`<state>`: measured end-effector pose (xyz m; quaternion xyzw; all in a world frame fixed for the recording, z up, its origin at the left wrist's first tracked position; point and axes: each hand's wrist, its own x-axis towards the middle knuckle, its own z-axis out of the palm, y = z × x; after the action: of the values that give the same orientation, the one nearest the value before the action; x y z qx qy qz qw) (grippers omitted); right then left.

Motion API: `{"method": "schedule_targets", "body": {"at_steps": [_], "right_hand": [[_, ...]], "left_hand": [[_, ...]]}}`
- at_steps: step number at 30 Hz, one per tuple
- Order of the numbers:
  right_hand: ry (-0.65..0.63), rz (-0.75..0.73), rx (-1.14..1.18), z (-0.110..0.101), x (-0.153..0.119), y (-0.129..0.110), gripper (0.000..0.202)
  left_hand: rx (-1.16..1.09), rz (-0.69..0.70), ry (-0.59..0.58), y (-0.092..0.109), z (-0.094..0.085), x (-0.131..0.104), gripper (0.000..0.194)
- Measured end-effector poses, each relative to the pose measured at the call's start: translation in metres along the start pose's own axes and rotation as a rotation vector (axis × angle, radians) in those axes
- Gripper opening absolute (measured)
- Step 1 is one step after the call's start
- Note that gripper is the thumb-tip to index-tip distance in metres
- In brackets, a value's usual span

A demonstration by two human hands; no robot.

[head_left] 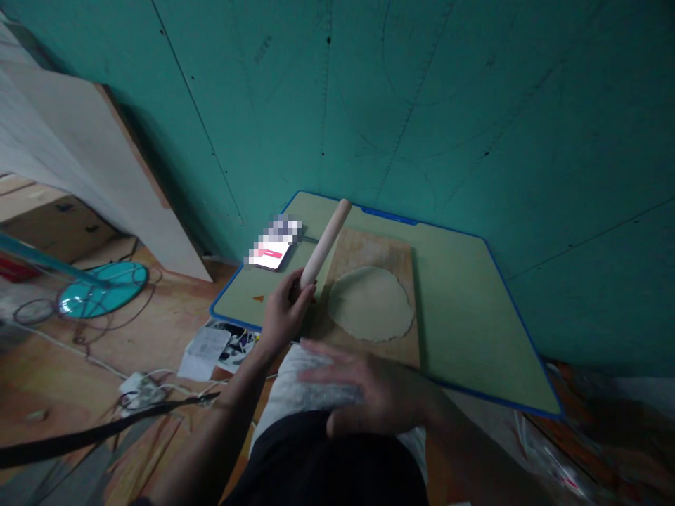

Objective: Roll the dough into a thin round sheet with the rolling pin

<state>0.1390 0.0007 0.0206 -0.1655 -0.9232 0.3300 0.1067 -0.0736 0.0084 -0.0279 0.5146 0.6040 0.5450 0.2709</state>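
Note:
My left hand is wrapped round the lower end of a pale wooden rolling pin, which slants up and to the right above the table. A flat, roughly round sheet of rolled dough lies on a wooden board. My right hand hovers over my lap in front of the board, slightly blurred, its fingers stretched out and apart with nothing in them. The pin's bottom end is hidden in my left fist.
The board rests on a small blue-edged table against a green wall. A lit phone lies at its left. On the floor are a turquoise stand base, cables with a white power strip, and papers.

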Motion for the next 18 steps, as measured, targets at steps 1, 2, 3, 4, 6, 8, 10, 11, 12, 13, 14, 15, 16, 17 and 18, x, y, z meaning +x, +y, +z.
{"method": "schedule_targets", "body": {"at_steps": [1,2,3,4,6,8,10,11,12,13,14,15,16,17,18], "right_hand": [[0.137,0.055,0.029,-0.004,-0.001,0.008,0.052],[0.358,0.162,0.019,-0.008,-0.001,0.02,0.049],[0.501,0.261,-0.018,-0.011,-0.001,0.036,0.048],[0.588,0.33,-0.078,-0.014,-0.001,0.052,0.048],[0.604,0.42,-0.215,-0.016,0.0,0.078,0.047],[0.527,0.456,-0.36,-0.014,0.003,0.089,0.051],[0.439,0.475,-0.48,-0.01,0.007,0.085,0.056],[0.403,0.487,-0.523,-0.009,0.01,0.081,0.059],[0.373,0.502,-0.553,-0.008,0.012,0.076,0.062],[0.349,0.516,-0.569,-0.007,0.013,0.072,0.067],[0.327,0.526,-0.575,-0.007,0.014,0.068,0.072],[0.309,0.529,-0.575,-0.007,0.014,0.066,0.076],[0.294,0.527,-0.569,-0.007,0.013,0.065,0.079],[0.283,0.52,-0.561,-0.006,0.012,0.064,0.082],[0.276,0.509,-0.553,-0.005,0.009,0.063,0.083]], "left_hand": [[-0.006,0.0,-0.004,0.0,0.0,0.0,0.045],[-0.012,0.002,-0.006,0.0,0.0,0.0,0.045],[-0.018,0.004,-0.008,0.001,0.0,0.0,0.044],[-0.026,0.006,-0.01,0.001,0.0,0.0,0.043],[-0.039,0.006,-0.012,0.002,0.001,0.001,0.042],[-0.041,0.005,-0.011,0.002,0.001,0.001,0.042],[-0.039,0.002,-0.007,0.002,0.001,0.0,0.043],[-0.04,0.0,-0.007,0.002,0.001,0.0,0.043],[-0.04,-0.003,-0.009,0.002,0.001,0.0,0.044],[-0.038,-0.004,-0.011,0.001,0.001,0.0,0.044],[-0.032,-0.003,-0.014,0.001,0.0,0.0,0.044],[-0.021,0.0,-0.016,0.0,0.0,0.001,0.044],[-0.008,0.006,-0.017,0.0,0.0,0.001,0.044],[0.006,0.011,-0.018,-0.001,0.0,0.001,0.045],[0.016,0.013,-0.018,-0.001,-0.001,0.001,0.045]]}}
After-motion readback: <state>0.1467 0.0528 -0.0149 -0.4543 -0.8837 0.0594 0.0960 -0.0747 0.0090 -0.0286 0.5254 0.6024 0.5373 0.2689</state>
